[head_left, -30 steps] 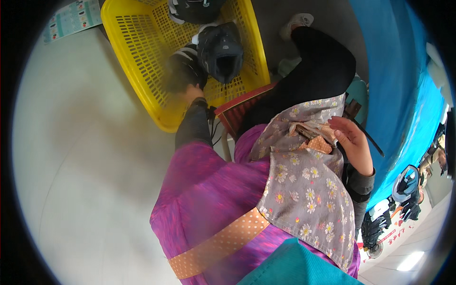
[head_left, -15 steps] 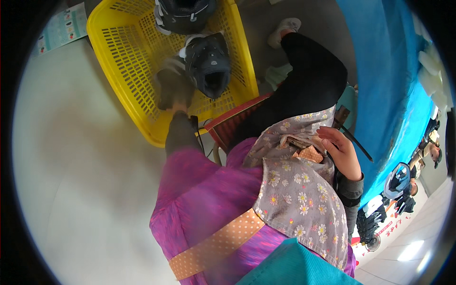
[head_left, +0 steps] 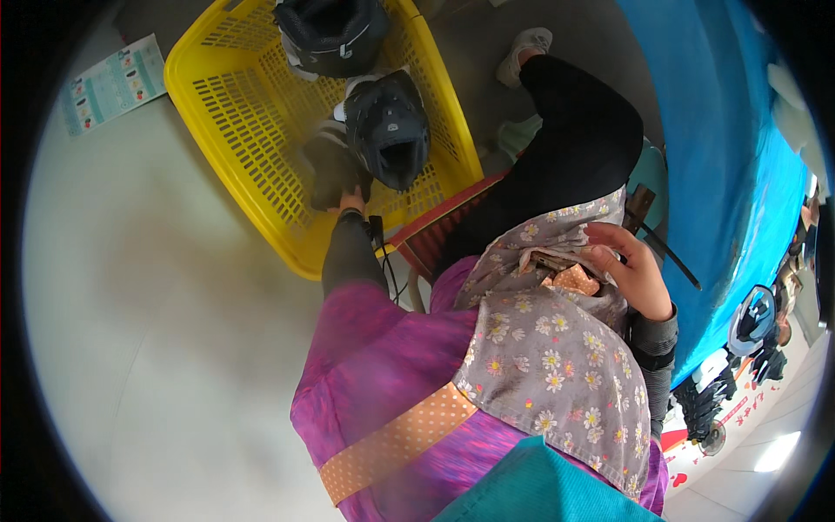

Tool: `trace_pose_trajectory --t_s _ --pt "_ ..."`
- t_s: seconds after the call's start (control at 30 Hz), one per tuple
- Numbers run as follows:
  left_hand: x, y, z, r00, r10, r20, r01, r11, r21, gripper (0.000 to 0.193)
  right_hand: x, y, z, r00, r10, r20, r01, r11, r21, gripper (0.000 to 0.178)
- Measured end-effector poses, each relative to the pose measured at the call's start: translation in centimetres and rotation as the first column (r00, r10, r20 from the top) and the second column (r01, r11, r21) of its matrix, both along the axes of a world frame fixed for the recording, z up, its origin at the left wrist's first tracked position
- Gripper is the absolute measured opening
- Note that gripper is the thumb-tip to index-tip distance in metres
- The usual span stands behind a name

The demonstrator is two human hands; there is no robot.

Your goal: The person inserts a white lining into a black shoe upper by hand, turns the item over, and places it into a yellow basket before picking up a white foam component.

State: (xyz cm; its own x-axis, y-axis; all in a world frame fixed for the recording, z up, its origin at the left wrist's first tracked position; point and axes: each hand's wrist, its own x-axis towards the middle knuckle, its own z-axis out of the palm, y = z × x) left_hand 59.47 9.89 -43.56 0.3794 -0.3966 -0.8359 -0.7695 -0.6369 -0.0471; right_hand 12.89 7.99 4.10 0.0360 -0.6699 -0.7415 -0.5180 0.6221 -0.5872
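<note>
My left hand [head_left: 351, 200] reaches over the near side of a yellow slatted basket [head_left: 228, 165]. Its fingers are closed on the near edge of a blurred dark helmet [head_left: 332, 170] inside, and the helmet partly hides them. Touching or nearly touching it on the right is a black helmet [head_left: 388, 130], its opening facing me. Beyond that one lies another black helmet [head_left: 335, 39], cut off by the upper edge. Over my lap, my right hand [head_left: 633, 271] is open and holds nothing, fingers loosely stretched above the flowered apron [head_left: 557, 365].
A blue-covered surface [head_left: 722, 174] runs along my right side, with a dark narrow tool [head_left: 648, 217] beside it. A red slatted edge [head_left: 435, 230] lies between the basket and my leg. A printed sheet [head_left: 117, 85] rests at the far left. Several people work at the far right.
My left hand has come into sight at the near edge of the dark helmet, which is less blurred now. The view has shifted slightly. My right hand stays above my lap.
</note>
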Motion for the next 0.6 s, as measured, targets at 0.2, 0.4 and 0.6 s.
trace_pose_trajectory --t_s 0.2,0.4,0.6 --pt "-2.8 1.9 -1.3 0.804 0.530 0.271 -0.428 0.831 -0.354 0.078 -0.6 0.6 0.1 0.997 -0.071 -0.016 0.071 0.997 -0.019 0.034" --pt "-4.9 3.1 -4.5 0.639 0.754 0.150 -0.677 0.645 -0.355 0.074 -0.1 1.3 0.1 0.999 -0.012 -0.039 0.011 1.000 -0.029 0.034" --pt "-0.9 2.6 -5.1 0.696 0.614 -0.372 -0.712 0.657 -0.247 0.072 -1.3 2.8 0.2 0.997 -0.072 -0.035 0.069 0.994 -0.079 0.034"
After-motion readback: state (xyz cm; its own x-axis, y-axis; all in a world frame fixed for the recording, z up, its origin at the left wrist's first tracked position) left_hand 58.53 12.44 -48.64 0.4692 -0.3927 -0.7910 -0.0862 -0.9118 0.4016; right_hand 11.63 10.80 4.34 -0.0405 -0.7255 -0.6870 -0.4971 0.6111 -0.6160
